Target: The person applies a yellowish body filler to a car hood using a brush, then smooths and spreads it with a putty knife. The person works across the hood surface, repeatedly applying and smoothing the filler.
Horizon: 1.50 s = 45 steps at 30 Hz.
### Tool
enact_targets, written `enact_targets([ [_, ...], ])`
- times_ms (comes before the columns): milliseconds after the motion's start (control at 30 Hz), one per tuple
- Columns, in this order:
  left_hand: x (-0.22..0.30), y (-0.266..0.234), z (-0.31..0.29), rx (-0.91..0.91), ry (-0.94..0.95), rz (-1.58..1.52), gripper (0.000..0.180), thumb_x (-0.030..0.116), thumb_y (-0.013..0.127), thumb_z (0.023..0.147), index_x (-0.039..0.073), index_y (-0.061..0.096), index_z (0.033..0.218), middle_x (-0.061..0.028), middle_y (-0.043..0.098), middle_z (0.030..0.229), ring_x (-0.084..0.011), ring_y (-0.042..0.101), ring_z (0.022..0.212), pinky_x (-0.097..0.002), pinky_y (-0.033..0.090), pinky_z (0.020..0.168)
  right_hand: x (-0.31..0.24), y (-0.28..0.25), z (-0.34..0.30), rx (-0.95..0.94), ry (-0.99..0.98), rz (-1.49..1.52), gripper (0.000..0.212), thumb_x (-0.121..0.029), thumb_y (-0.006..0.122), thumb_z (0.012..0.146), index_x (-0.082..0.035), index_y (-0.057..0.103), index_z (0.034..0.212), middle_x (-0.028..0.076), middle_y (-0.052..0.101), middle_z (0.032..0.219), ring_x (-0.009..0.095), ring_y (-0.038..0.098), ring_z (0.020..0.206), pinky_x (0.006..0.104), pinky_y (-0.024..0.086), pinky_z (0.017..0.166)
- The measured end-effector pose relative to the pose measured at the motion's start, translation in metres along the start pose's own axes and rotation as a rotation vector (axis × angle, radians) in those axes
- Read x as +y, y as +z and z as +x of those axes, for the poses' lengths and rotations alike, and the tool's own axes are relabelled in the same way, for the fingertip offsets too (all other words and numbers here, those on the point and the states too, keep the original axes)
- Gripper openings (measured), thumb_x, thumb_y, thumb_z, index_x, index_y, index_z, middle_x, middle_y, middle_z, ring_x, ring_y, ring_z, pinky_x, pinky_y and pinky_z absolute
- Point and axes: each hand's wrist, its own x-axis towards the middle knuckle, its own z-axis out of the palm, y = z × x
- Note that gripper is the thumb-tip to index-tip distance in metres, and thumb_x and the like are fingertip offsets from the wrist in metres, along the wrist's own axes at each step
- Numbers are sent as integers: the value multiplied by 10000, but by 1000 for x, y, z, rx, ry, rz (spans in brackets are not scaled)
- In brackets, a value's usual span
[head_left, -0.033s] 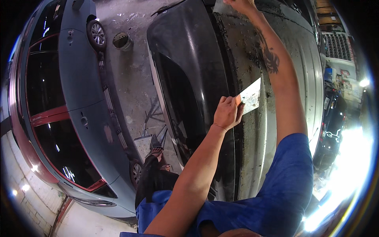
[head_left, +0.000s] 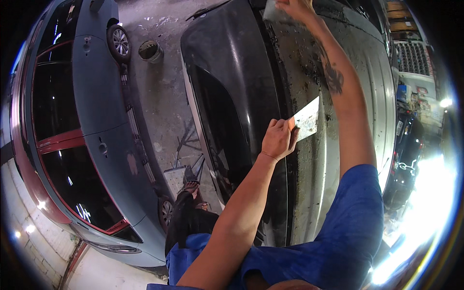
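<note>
My left hand (head_left: 279,137) is closed around the orange edge of a flat scraper (head_left: 307,120), whose pale, smudged blade points right over the car roof. Beneath lies the greyish roof (head_left: 309,193), spotted with dark flakes and residue along its near side. My right arm stretches far forward across it. At the top edge of the view, my right hand (head_left: 296,8) is partly cut off, its fingers bent down. Beside those fingers shows a pale grey, flat thing (head_left: 275,13) that I cannot make out clearly; the hand seems to grip it.
The dark car's side and window (head_left: 212,101) drop away left of the roof. A grey car (head_left: 104,92) with red window frames stands further left. Between them, a bucket (head_left: 151,50) sits on the concrete floor (head_left: 162,96). My foot rests by a metal step (head_left: 175,178).
My right hand and forearm have shifted slightly down and right, and a little more of the pale flat thing shows. My left hand and the scraper stay nearly still.
</note>
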Motion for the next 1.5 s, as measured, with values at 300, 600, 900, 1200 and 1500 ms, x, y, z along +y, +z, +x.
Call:
enact_targets([
  [300,-6,6,3,8,22,-7,218,146,612,860,-12,521,979,-113,585,780,-278,563,720,-373,421,715,14,8,-26,-32,-100,-81,419,-360,703,793,-249,650,1194,103,667,1035,340,525,1053,520,342,916],
  [600,-4,2,6,60,50,-26,189,171,589,879,-8,533,897,-127,559,761,-290,547,740,-385,420,734,7,0,-130,-284,-141,-160,512,-379,712,789,-321,594,1284,-5,611,918,217,484,990,439,301,885],
  [900,-8,6,4,69,67,-31,180,163,554,908,-8,503,883,-142,561,751,-325,526,697,-404,415,711,-24,-17,-86,-5,-47,-85,423,-334,703,783,-198,664,1182,132,678,1032,384,533,1083,588,341,934],
  [1200,-8,6,3,88,82,-21,183,167,533,926,-7,491,887,-144,577,755,-323,540,706,-401,409,715,-34,-23,-104,-154,55,-79,446,-324,687,797,-196,639,1222,135,654,1106,361,497,1145,591,289,1017],
  [1500,-7,5,5,96,79,-100,185,179,505,942,-3,487,909,-148,586,757,-326,550,714,-400,402,728,-35,-19,-136,-168,36,-46,437,-310,722,777,-180,662,1190,132,664,1117,367,503,1124,567,306,987],
])
